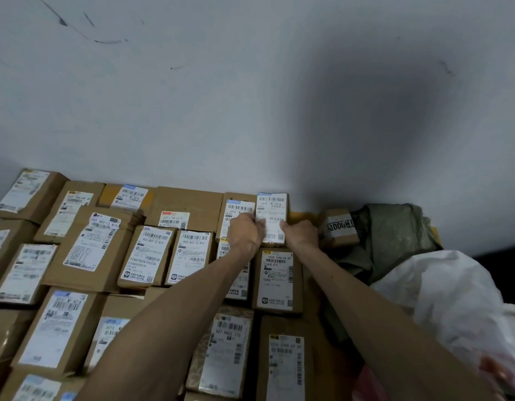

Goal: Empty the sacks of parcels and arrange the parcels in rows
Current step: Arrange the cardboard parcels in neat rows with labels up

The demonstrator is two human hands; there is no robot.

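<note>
— Why do we have both hands on one box?

— We judge that we are squaring the small parcel into the back row, label up like its neighbours and close against the wall. Our left hand curls its fingers round the parcel's left edge. Our right hand pinches the right edge, thumb forward.

— And where does it sit?

— At the right end of the back row, beside another labelled box and just behind one in the next row. The gap to its right is probably where we carry on.

— What can't we make out?

— Our right fingertips are hidden behind the parcel, and we cannot tell whether it rests flat or is slightly lifted. The taped box lies against the green sack, whose contents are out of sight. The white sack runs off the right edge, so how full it is we cannot say. Most label print is blurred.
</note>
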